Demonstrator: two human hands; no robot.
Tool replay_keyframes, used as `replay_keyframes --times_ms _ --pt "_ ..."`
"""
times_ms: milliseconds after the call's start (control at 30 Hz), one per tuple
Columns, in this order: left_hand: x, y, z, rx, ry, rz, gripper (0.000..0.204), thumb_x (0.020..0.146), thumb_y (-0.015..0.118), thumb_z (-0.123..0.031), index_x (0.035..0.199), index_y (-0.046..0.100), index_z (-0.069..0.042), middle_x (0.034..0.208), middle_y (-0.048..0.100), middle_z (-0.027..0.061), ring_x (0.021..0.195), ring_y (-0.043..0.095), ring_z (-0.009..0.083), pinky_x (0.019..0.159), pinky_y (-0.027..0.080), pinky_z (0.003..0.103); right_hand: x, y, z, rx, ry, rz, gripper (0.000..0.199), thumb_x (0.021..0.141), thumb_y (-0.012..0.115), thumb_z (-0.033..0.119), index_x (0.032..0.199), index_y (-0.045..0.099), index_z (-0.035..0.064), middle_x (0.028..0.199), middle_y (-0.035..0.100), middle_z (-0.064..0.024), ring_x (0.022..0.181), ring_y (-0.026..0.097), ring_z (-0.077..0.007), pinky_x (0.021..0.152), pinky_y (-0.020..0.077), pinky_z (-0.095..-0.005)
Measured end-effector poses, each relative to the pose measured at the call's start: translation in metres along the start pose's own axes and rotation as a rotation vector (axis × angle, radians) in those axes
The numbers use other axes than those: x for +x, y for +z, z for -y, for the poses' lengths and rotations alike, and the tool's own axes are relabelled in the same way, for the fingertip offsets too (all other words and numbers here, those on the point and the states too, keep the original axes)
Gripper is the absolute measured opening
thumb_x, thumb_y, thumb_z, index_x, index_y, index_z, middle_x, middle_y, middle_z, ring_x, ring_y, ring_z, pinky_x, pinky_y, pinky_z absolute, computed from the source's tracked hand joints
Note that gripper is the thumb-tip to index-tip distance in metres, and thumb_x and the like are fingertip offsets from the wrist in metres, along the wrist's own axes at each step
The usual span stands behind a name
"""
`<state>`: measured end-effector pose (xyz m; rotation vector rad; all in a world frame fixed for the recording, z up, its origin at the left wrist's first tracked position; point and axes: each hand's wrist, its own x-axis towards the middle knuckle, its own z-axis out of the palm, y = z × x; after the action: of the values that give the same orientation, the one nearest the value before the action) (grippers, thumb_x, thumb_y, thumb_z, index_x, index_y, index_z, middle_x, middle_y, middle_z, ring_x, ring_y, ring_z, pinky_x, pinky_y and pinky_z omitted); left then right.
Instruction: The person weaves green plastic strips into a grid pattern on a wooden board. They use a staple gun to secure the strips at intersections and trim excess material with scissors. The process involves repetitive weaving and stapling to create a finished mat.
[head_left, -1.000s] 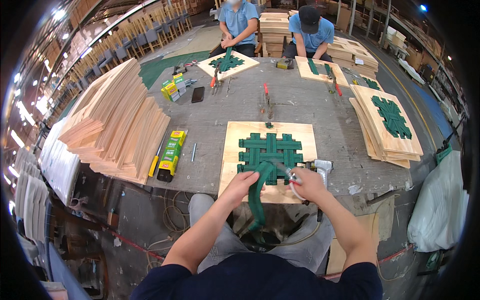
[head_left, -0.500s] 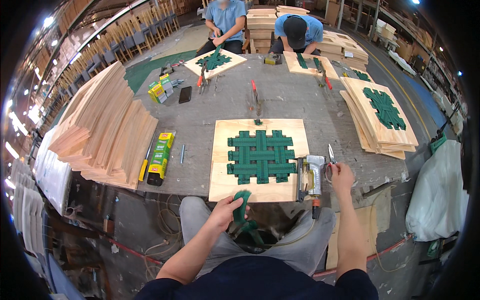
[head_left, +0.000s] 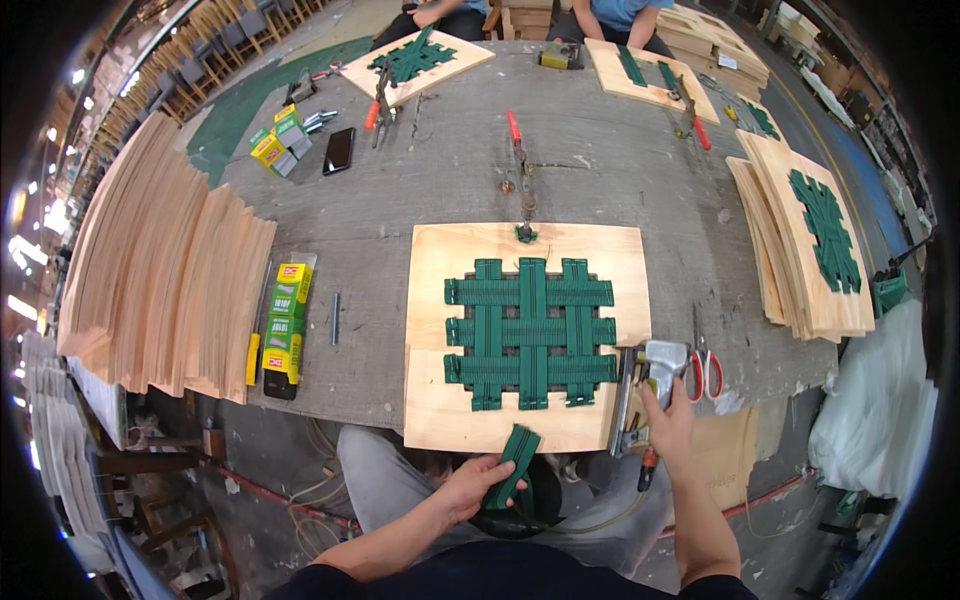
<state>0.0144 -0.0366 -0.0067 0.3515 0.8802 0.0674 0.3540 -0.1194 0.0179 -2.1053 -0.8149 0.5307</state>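
In front of me lies a pale wooden panel [head_left: 430,300] with green webbing [head_left: 532,335] woven crosswise over its opening. Just off its near edge, my left hand [head_left: 474,488] pinches the end of a loose green webbing strap [head_left: 517,452]; the rest of the strap hangs down toward my lap. My right hand [head_left: 674,428] is closed around the handle of a silver pneumatic staple gun [head_left: 664,356], which lies at the panel's right edge with its hose running down. Red-handled scissors [head_left: 713,376] rest on the table beside the gun.
A tall stack of wooden panels [head_left: 150,260] stands left, beside green-and-yellow staple boxes [head_left: 288,310]. A clamp [head_left: 523,170] with a red grip is beyond my panel. A phone [head_left: 339,151] lies far left, webbed panels [head_left: 800,250] at right. Two people work across the table [head_left: 440,190].
My right hand has let go of the scissors, leaving them on the table, and taken hold of the staple gun. The left hand has moved right with the strap. The view has tilted down.
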Motion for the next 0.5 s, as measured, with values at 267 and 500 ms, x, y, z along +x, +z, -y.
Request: replay_keyframes --times_ms 267,500 --pt "0.005 0.009 -0.023 -0.11 -0.138 -0.099 0.026 0.107 0.058 -0.025 0.123 0.062 -0.005 0.103 0.071 0.0075 0.089 0.068 0.018 0.068 0.057 0.034 0.0 0.003 0.006 -0.106 0.033 -0.005 0.046 0.093 0.071 0.027 0.125 0.057 -0.0032 0.105 0.071 -0.0255 0.099 0.07 -0.0419 0.086 0.0526 -0.0467" --pt "0.006 0.008 -0.019 -0.123 0.0 -0.043 0.025 0.106 0.059 -0.023 0.123 0.06 -0.004 0.103 0.069 0.0094 0.087 0.068 0.0198 0.066 0.06 0.035 0.003 0.005 -0.002 -0.225 -0.028 -0.146 0.06 0.093 0.07 0.035 0.132 0.054 -0.008 0.114 0.068 -0.0314 0.109 0.066 -0.0473 0.092 0.0511 -0.0488"
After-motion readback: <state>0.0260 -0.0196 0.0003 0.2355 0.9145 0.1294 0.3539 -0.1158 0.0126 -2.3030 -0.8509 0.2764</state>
